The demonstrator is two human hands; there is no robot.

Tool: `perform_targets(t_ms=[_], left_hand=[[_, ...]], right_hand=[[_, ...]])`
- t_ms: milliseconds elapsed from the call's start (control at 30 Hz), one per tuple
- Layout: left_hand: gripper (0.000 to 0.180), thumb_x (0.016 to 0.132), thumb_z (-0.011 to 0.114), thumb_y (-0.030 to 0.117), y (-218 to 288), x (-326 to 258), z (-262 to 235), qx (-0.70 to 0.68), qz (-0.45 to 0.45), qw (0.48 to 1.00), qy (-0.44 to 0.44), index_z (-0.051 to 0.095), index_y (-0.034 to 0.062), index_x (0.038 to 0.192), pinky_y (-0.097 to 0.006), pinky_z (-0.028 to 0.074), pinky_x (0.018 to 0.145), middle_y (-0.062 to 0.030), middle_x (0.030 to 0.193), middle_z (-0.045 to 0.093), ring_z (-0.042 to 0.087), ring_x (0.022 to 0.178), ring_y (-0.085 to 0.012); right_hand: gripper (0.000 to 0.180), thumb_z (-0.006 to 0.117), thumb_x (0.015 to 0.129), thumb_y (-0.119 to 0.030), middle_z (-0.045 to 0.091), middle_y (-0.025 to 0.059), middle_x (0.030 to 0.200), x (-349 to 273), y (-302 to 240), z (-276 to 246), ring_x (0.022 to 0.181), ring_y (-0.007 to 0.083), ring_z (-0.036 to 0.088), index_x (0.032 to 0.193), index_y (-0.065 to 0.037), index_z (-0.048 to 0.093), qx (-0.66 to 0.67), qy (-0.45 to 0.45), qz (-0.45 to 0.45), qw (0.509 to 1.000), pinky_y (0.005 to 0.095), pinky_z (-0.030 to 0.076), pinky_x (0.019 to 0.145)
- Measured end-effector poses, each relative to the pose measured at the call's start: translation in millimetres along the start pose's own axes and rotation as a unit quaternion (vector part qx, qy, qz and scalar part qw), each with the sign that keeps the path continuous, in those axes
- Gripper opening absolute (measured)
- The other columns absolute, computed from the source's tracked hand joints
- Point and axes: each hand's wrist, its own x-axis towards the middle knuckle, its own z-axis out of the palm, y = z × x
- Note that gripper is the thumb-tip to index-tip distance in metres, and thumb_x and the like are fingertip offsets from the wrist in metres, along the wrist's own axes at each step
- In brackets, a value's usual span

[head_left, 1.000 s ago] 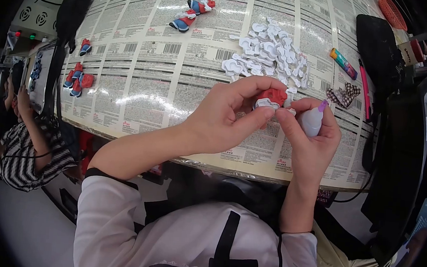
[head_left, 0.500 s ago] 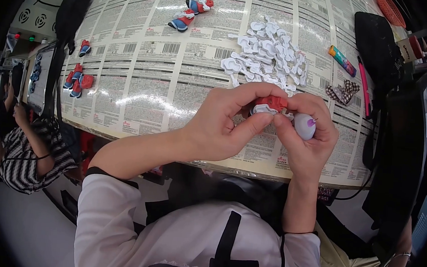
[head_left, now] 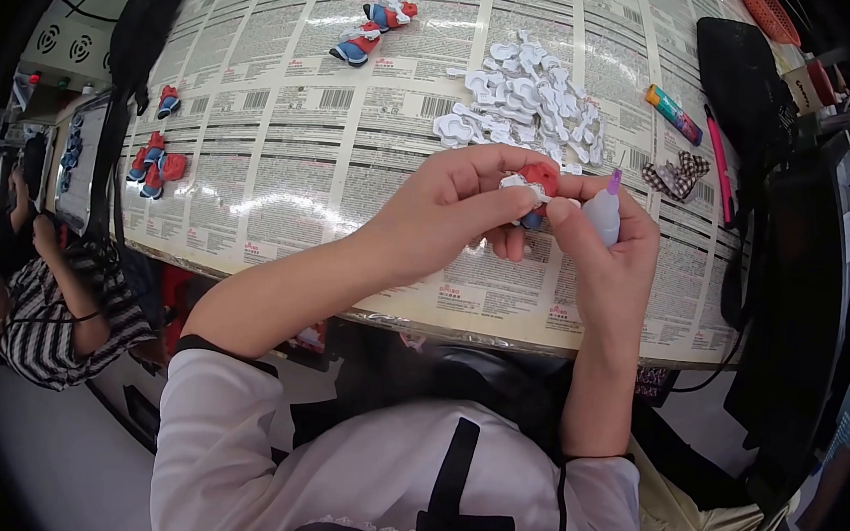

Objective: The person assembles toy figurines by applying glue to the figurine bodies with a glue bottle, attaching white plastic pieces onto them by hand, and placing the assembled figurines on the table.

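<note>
Between my two hands is a small red and blue figurine (head_left: 544, 177) with a white plastic piece (head_left: 514, 182) lying against its front. My left hand (head_left: 445, 202) is closed around the figurine, the thumb pressing along the white piece. Against the same piece rests the thumb of my right hand (head_left: 599, 269). Those right fingers also wrap a small white squeeze bottle (head_left: 603, 220), its purple nozzle tip pointing away from me. Part of the figurine is hidden by my fingers. Just beyond my hands lies a heap of flat white plastic pieces (head_left: 533, 94).
Red and blue figurines (head_left: 354, 48) with white pieces lie at the far middle, and more figurines (head_left: 153, 166) at the left. At right are a glue-stick-like tube (head_left: 674, 115), a pink pen (head_left: 720, 164) and a checked cloth (head_left: 676, 178). A co-worker (head_left: 72, 308) sits at left.
The figurine has turned and dropped slightly, showing some blue below. The bottle has tilted so its nozzle points away. My left fingertips now show beneath the figurine.
</note>
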Motion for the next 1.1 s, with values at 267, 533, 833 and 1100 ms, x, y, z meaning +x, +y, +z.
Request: perform_targets(t_ms=[267, 533, 833, 1100], left_hand=[[0.036, 0.087, 0.053, 0.014, -4, 4, -2, -0.169, -0.045, 0.985, 0.003, 0.049, 0.0018, 0.121, -0.024, 0.044, 0.059, -0.0059, 0.095, 0.057, 0.052, 0.065, -0.0121], [0.039, 0.085, 0.054, 0.008, 2, 0, 1, 0.024, 0.02, 1.0, 0.002, 0.048, 0.0, 0.122, -0.025, 0.048, 0.069, -0.0089, 0.107, 0.058, 0.059, 0.076, -0.0163], [0.046, 0.073, 0.066, 0.003, 3, -3, 3, 0.396, 0.335, 0.855, 0.033, 0.054, 0.0019, 0.117, -0.032, 0.048, 0.084, -0.0155, 0.114, 0.057, 0.059, 0.1, -0.0282], [0.044, 0.069, 0.071, 0.005, 2, -4, -2, 0.416, 0.349, 0.838, 0.043, 0.057, 0.0021, 0.111, -0.032, 0.05, 0.082, -0.0152, 0.114, 0.057, 0.059, 0.099, -0.0268]], right_hand=[[0.017, 0.062, 0.082, -0.012, 0.059, 0.0, 0.07, 2, 3, -7, 0.059, 0.0038, 0.047, 0.093, 0.001, 0.064, 0.085, -0.032, 0.018, 0.996, 0.0171, 0.037, 0.053], [0.022, 0.067, 0.073, 0.004, 0.06, 0.001, 0.08, -1, 0, -3, 0.063, 0.0042, 0.049, 0.094, -0.001, 0.064, 0.083, -0.02, 0.021, 0.996, 0.018, 0.041, 0.058], [0.036, 0.069, 0.063, 0.012, 0.06, 0.0019, 0.096, 1, 10, -12, 0.074, 0.0047, 0.049, 0.097, -0.002, 0.063, 0.034, -0.036, -0.094, 0.994, 0.0176, 0.041, 0.063], [0.037, 0.068, 0.063, 0.013, 0.062, 0.0032, 0.095, -4, 7, -9, 0.074, 0.0057, 0.049, 0.096, -0.001, 0.064, -0.003, -0.008, -0.104, 0.995, 0.0181, 0.041, 0.065]])
